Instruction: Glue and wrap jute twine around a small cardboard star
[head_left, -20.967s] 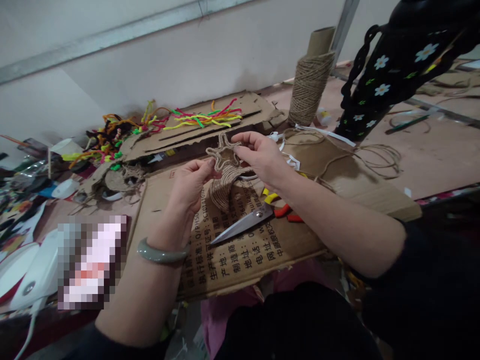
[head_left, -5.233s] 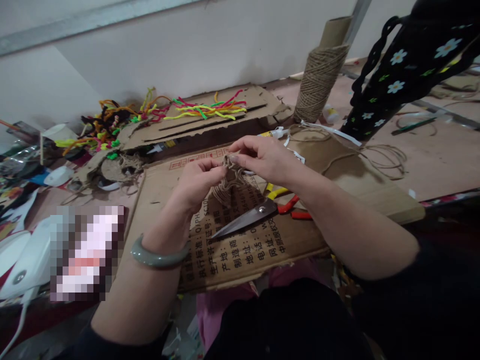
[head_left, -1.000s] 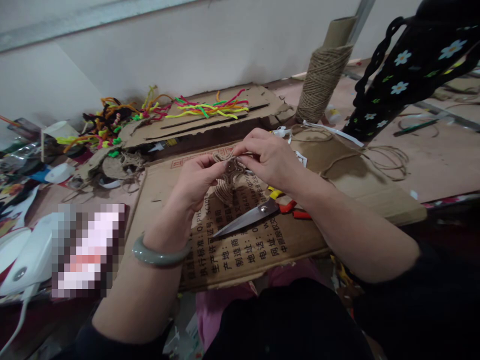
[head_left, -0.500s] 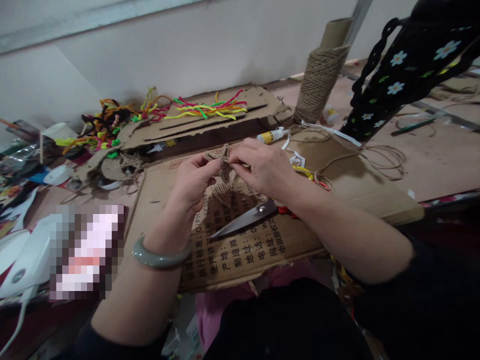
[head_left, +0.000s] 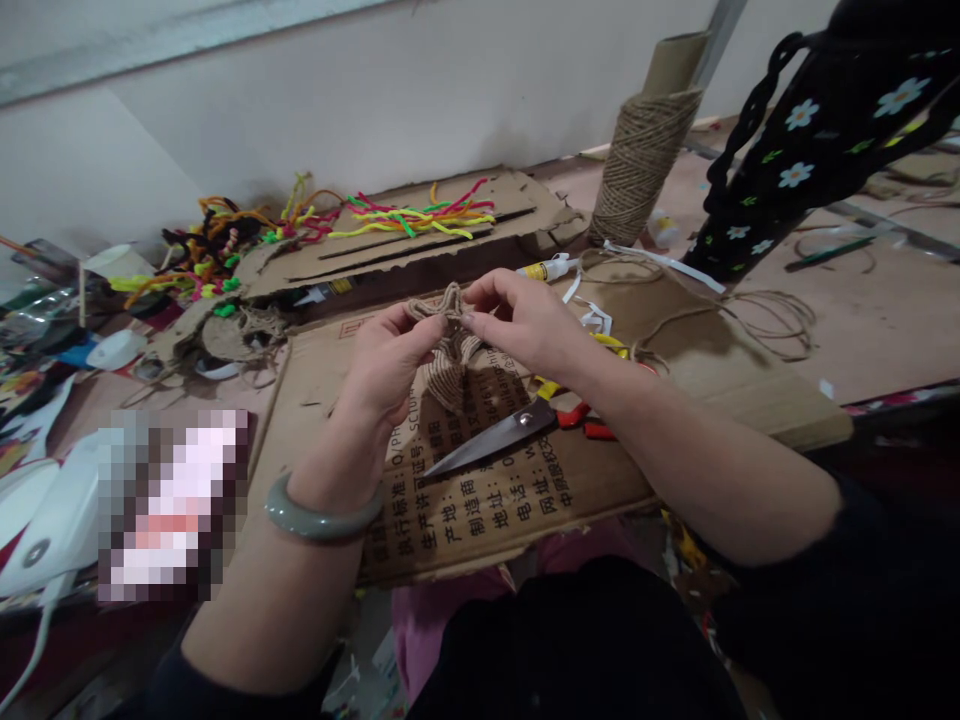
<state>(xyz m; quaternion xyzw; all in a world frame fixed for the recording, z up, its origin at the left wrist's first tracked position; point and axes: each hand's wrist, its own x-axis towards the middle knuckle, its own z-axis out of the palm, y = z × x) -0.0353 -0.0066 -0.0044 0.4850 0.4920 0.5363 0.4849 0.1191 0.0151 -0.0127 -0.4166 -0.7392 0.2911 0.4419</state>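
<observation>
Between my two hands is a small piece made of coiled brown jute twine point(head_left: 448, 376), with wavy looped edges at its top. My left hand point(head_left: 390, 365) pinches its left side between thumb and fingers; a grey-green bangle point(head_left: 322, 512) circles that wrist. My right hand point(head_left: 525, 325) grips the upper right of the piece with thumb and forefinger. Just below lies a pair of scissors point(head_left: 495, 438), its red and yellow handles partly behind my right forearm. Under everything is a printed cardboard sheet point(head_left: 600, 480).
A twine spool point(head_left: 646, 165) and a black flowered bottle point(head_left: 802, 150) stand at the back right. Colourful pipe cleaners point(head_left: 420, 215) lie on cardboard behind. A glue bottle point(head_left: 546, 268) is beyond my right hand. A blurred-out pink item point(head_left: 180, 500) and white device point(head_left: 67, 510) lie left.
My right hand has shifted slightly right and its fingers have opened out a little on the twine piece. More of the scissors' handles shows. My left hand stays nearly in place.
</observation>
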